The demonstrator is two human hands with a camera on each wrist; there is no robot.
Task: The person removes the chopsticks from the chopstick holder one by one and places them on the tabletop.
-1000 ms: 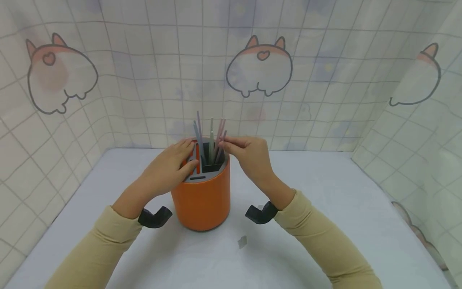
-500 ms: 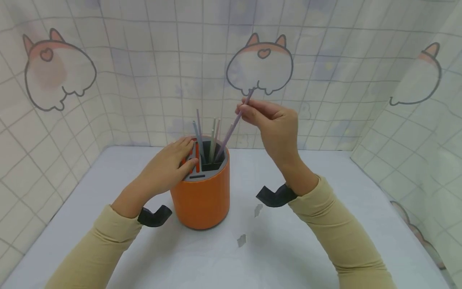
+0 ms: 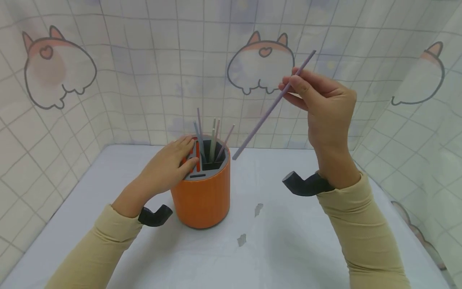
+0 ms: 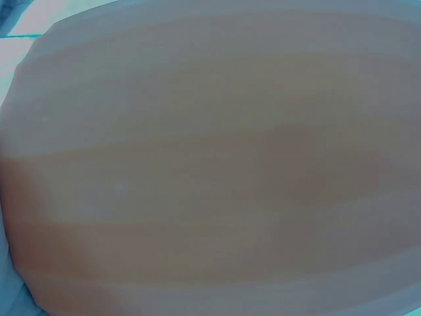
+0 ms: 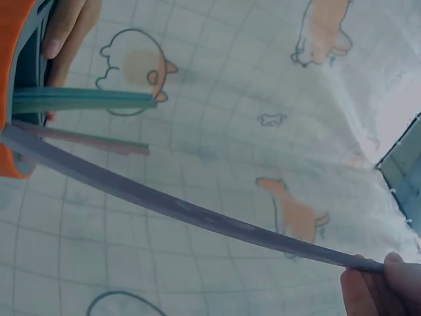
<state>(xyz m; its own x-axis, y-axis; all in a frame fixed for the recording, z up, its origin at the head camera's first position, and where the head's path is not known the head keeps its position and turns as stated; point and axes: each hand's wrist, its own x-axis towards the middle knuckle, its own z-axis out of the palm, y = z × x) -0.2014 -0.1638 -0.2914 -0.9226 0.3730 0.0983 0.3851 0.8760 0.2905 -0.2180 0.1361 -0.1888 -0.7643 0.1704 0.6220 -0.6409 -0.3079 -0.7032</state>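
Observation:
My right hand pinches a long purple drinking straw near its upper end, between thumb and fingers. The straw slants down to the left, its lower end beside the rim of an orange holder. That holder has a grey slotted top. Several pastel straws stand in its dark compartment, leaning different ways. On the left part of the top rests my left hand, fingers extended, thumb over the slots. The holder's wall fills the left wrist view, blurred. The right wrist view shows the purple straw running toward my fingertips.
The holder stands on a table with a white cover, which has two small grey marks. Behind and at the sides hangs a checked curtain with animal drawings. A black wrist mount sticks out from the right wrist.
My right hand has drawn the purple straw up out of the holder and carried it up and right. A pink straw now leans right in the compartment. The left hand has stayed put.

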